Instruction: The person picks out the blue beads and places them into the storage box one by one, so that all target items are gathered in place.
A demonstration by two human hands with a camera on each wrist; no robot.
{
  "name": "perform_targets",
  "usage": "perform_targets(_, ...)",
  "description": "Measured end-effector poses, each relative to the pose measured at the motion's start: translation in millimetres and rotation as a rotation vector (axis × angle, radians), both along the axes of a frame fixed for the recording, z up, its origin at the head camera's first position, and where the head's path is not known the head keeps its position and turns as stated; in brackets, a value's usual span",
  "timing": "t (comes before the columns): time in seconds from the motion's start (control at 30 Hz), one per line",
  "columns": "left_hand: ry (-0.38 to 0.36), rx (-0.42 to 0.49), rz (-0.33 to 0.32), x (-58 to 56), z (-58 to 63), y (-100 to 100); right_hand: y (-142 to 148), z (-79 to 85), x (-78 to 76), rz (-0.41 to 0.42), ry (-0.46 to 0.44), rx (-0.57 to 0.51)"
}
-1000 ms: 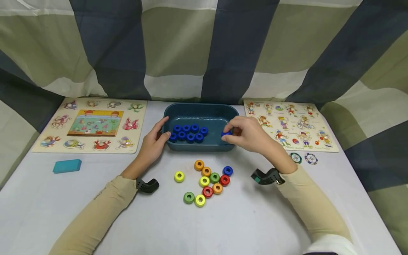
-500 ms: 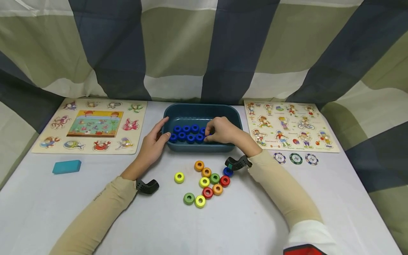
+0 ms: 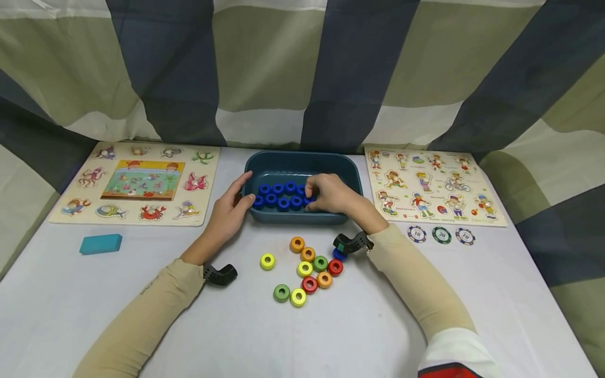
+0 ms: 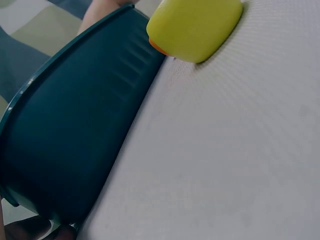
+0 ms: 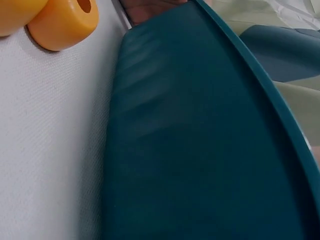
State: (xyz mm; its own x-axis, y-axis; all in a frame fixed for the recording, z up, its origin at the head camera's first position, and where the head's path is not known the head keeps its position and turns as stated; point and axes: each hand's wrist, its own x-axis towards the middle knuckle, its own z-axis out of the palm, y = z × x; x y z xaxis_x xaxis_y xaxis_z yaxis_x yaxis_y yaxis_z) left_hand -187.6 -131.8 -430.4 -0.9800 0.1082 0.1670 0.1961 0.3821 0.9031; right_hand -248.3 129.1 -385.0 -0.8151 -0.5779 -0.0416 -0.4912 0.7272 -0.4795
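Observation:
A dark teal tray (image 3: 331, 217) stands at the back middle of the table, with several blue rings (image 3: 283, 203) grouped inside its left and middle part. My left hand (image 3: 226, 215) grips the tray's left end, thumb over the rim and fingers along the outside. In the left wrist view, dark fingers (image 4: 30, 227) show at the tray's end. Inside the tray, my right hand (image 3: 333, 193) pinches a blue ring (image 3: 309, 201) beside the others; fingers cover part of it. The right wrist view shows mostly the tray's outer wall (image 5: 190, 130), and the pinch is hidden there.
Loose rings lie in front of the tray: yellow (image 3: 267, 261), orange (image 3: 296, 244), green (image 3: 281, 293), red (image 3: 309, 285) and one blue (image 3: 338, 254) below the right wrist. Picture puzzle boards (image 3: 198, 207) (image 3: 402, 210) flank the tray. A turquoise block (image 3: 101, 244) and poker chips (image 3: 441, 235) lie nearby.
My right hand has moved left inside the tray, carrying a blue ring from the right end to the group. The left hand has stayed on the tray.

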Motion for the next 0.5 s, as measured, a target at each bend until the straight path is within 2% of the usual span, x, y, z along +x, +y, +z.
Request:
perform_targets(0.27,-0.006,-0.009,0.005,0.4,-1.8,0,3,2.7,0.3,-0.013,-0.028,0.012)
perform_targets(0.4,-0.006,-0.010,0.006,-0.5,-2.3,0,12,21.9,9.1,-0.029,-0.002,-0.012)
perform_targets(0.5,0.003,-0.007,0.001,-1.7,-2.6,0,25,41.0,26.1,-0.018,0.053,-0.088)
